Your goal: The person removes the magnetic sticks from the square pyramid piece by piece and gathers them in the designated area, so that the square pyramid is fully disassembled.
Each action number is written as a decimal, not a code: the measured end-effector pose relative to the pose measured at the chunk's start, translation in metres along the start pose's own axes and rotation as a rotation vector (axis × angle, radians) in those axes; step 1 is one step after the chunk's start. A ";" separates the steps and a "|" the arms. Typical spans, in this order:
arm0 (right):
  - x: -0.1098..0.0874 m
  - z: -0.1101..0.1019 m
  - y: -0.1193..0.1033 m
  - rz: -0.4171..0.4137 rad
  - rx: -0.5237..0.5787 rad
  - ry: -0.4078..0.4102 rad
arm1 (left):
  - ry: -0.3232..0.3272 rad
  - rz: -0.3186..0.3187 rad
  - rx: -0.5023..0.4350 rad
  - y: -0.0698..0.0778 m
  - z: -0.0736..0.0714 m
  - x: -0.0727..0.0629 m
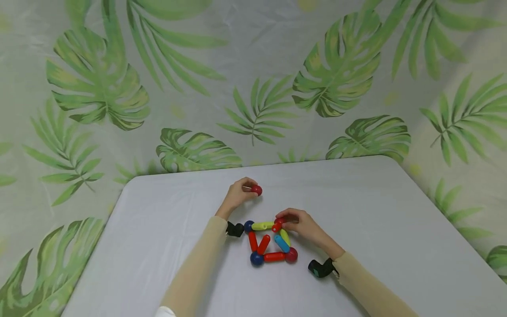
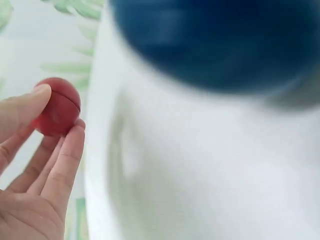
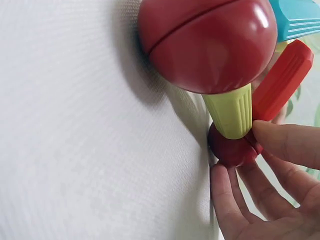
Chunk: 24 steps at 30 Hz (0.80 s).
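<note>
My left hand [image 1: 236,194] pinches a loose red ball [image 2: 59,107] between thumb and fingertips, beyond the far side of a four-sided frame of rods and balls. At the frame's far right corner, my right hand [image 1: 304,225] grips another red ball [image 3: 232,147], from which a red rod [image 3: 284,82] sticks up. Blue balls [image 1: 257,258] form the two left corners, and a red ball [image 1: 291,255] the near right one. Red rods [image 1: 274,256] make the near and left sides, yellow-green rods [image 1: 263,226] the far and right sides. A red rod [image 1: 263,244] and a light-blue rod [image 1: 282,243] rise from the near corners.
The frame stands on a table with a white cloth [image 1: 158,246]. Behind the table's far edge hangs a leaf-print curtain [image 1: 257,110]. A black wrist camera [image 1: 235,229] on the left arm is close to the frame's far left blue ball.
</note>
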State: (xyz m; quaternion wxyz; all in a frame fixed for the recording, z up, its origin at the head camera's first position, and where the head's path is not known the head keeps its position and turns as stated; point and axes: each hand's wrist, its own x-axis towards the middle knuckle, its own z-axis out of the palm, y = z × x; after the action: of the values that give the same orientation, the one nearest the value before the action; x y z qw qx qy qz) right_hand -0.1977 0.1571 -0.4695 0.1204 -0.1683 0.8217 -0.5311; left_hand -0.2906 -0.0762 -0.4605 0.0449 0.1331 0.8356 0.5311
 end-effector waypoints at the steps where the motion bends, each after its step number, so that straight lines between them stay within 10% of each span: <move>1: 0.000 0.000 -0.001 0.007 0.010 0.002 | -0.008 -0.014 -0.001 -0.002 0.000 0.006; 10: 0.001 0.003 0.011 0.050 0.037 0.055 | -0.026 -0.028 0.075 -0.007 0.001 0.031; 24: -0.001 0.001 0.012 0.049 0.033 0.055 | -0.060 0.012 0.007 -0.009 -0.021 0.002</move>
State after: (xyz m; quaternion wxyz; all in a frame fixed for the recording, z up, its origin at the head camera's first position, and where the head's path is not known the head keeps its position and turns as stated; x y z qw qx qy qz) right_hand -0.1980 0.1609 -0.4806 0.1137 -0.1313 0.8196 -0.5459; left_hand -0.2988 -0.0970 -0.4592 0.0664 0.1540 0.8349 0.5243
